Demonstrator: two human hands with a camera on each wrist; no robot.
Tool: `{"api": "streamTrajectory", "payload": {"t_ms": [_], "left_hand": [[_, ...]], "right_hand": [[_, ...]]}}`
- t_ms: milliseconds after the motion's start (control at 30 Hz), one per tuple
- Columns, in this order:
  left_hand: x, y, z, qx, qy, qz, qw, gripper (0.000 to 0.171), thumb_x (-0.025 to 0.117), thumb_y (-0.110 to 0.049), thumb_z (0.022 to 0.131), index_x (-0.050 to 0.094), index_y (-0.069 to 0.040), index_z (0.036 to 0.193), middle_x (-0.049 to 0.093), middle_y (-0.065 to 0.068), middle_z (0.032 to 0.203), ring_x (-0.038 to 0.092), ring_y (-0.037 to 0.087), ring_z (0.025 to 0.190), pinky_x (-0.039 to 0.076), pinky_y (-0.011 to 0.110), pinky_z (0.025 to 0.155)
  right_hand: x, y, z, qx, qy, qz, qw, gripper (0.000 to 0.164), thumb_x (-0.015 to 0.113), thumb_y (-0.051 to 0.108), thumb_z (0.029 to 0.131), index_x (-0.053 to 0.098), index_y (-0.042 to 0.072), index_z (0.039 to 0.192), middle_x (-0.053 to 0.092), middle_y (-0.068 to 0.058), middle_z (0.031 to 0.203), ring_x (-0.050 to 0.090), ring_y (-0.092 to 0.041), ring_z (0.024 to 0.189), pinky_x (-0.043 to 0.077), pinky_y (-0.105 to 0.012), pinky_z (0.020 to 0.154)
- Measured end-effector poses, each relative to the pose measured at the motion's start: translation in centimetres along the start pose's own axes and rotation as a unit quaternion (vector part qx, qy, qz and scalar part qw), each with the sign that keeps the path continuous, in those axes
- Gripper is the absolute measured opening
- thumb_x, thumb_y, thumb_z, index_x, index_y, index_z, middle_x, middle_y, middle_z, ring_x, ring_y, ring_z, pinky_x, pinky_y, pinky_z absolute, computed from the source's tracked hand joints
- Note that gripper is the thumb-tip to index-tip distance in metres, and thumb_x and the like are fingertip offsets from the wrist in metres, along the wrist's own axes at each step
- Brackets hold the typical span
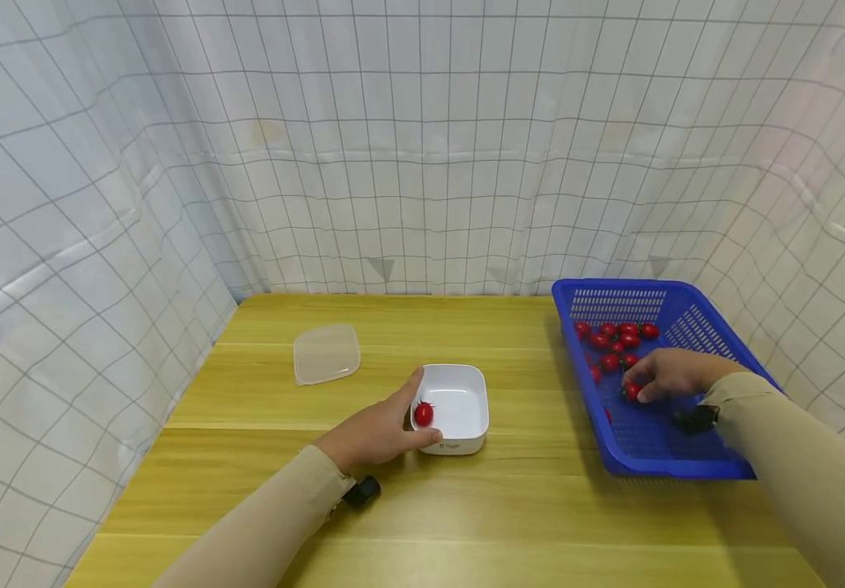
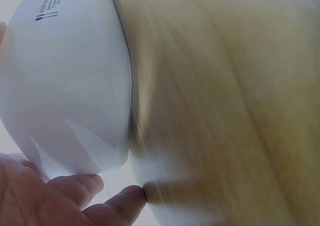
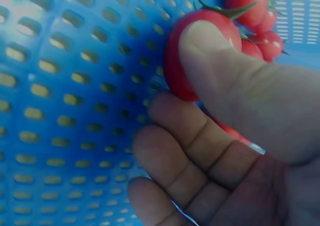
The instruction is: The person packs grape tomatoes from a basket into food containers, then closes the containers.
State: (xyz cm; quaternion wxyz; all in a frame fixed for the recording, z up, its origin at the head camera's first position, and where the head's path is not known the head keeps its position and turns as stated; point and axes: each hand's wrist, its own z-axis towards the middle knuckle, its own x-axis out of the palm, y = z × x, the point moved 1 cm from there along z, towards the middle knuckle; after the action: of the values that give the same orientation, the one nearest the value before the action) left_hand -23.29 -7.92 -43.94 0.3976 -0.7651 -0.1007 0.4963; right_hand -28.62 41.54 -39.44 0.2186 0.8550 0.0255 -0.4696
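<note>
A white square container (image 1: 466, 408) stands on the table in the head view, with one cherry tomato (image 1: 424, 414) lying at its left wall. My left hand (image 1: 378, 429) grips it from the left, thumb along the front and fingers at the far left corner. Over in the blue basket (image 1: 675, 468), my right hand (image 1: 675, 371) pinches a cherry tomato (image 3: 176, 60) with a green calyx. The right wrist view has the thumb across this tomato and the other fingers curled beneath. Several more cherry tomatoes (image 1: 616, 335) lie at the basket's far left.
Left of the container, toward the back, a translucent lid (image 1: 326, 354) lies flat on the wooden table (image 1: 510, 523). White grid-patterned curtains (image 1: 459, 163) close off the back and both sides. The basket's raised walls surround the right hand.
</note>
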Motion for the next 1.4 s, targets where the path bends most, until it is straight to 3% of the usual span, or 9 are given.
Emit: {"api": "streamTrajectory", "payload": {"t_ms": [467, 600, 767, 933, 1167, 1400], "left_hand": [[-0.1, -0.2, -0.1, 0.003, 0.001, 0.007, 1.0000, 0.110, 0.071, -0.055, 0.096, 0.000, -0.018, 0.171, 0.026, 0.008, 0.174, 0.040, 0.027, 0.154, 0.034, 0.049, 0.126], [-0.1, -0.2, -0.1, 0.003, 0.002, 0.008, 1.0000, 0.110, 0.071, -0.055, 0.096, 0.000, -0.017, 0.171, 0.026, 0.008, 0.174, 0.040, 0.028, 0.155, 0.033, 0.048, 0.127], [0.0, -0.2, -0.1, 0.002, 0.001, 0.009, 1.0000, 0.109, 0.071, -0.054, 0.096, 0.001, -0.018, 0.171, 0.027, 0.007, 0.174, 0.040, 0.028, 0.155, 0.034, 0.048, 0.127], [0.0, -0.3, -0.1, 0.001, 0.001, 0.011, 0.9999, 0.110, 0.071, -0.055, 0.096, 0.000, -0.019, 0.171, 0.026, 0.008, 0.174, 0.041, 0.028, 0.154, 0.035, 0.049, 0.126], [0.0, -0.3, -0.1, 0.002, 0.003, 0.008, 1.0000, 0.110, 0.071, -0.054, 0.096, 0.000, -0.019, 0.171, 0.025, 0.008, 0.175, 0.040, 0.028, 0.154, 0.034, 0.049, 0.126], [0.1, -0.1, 0.0, 0.001, 0.002, 0.006, 1.0000, 0.110, 0.072, -0.055, 0.096, 0.000, -0.019, 0.171, 0.025, 0.007, 0.175, 0.040, 0.027, 0.155, 0.033, 0.049, 0.127]], "right_hand": [[-2.5, 0.6, -1.1, -0.006, -0.064, -0.016, 0.998, 0.046, 0.075, 0.027, 0.096, 0.070, 0.001, 0.133, 0.077, -0.007, 0.107, 0.070, -0.020, 0.096, 0.059, -0.048, 0.086], [-3.2, 1.7, -1.3, -0.014, -0.080, -0.008, 0.997, 0.047, 0.073, 0.027, 0.099, 0.067, 0.000, 0.137, 0.077, -0.005, 0.110, 0.070, -0.021, 0.098, 0.058, -0.046, 0.085], [-4.1, 3.8, -1.2, -0.026, -0.092, -0.001, 0.995, 0.047, 0.070, 0.026, 0.101, 0.065, 0.002, 0.141, 0.079, -0.004, 0.109, 0.072, -0.022, 0.101, 0.057, -0.053, 0.092], [-4.6, 5.8, -0.6, -0.042, -0.114, -0.013, 0.993, 0.040, 0.072, 0.025, 0.100, 0.070, 0.008, 0.136, 0.078, -0.005, 0.116, 0.071, -0.022, 0.108, 0.055, -0.054, 0.097], [-5.0, 7.8, 0.0, -0.049, -0.112, 0.004, 0.993, 0.034, 0.072, 0.027, 0.101, 0.073, 0.016, 0.132, 0.076, 0.002, 0.115, 0.065, -0.017, 0.105, 0.053, -0.046, 0.098], [-5.2, 9.4, 0.4, -0.074, -0.109, 0.012, 0.991, 0.032, 0.073, 0.023, 0.100, 0.073, 0.015, 0.131, 0.076, 0.001, 0.112, 0.066, -0.013, 0.093, 0.053, -0.036, 0.089]]}}
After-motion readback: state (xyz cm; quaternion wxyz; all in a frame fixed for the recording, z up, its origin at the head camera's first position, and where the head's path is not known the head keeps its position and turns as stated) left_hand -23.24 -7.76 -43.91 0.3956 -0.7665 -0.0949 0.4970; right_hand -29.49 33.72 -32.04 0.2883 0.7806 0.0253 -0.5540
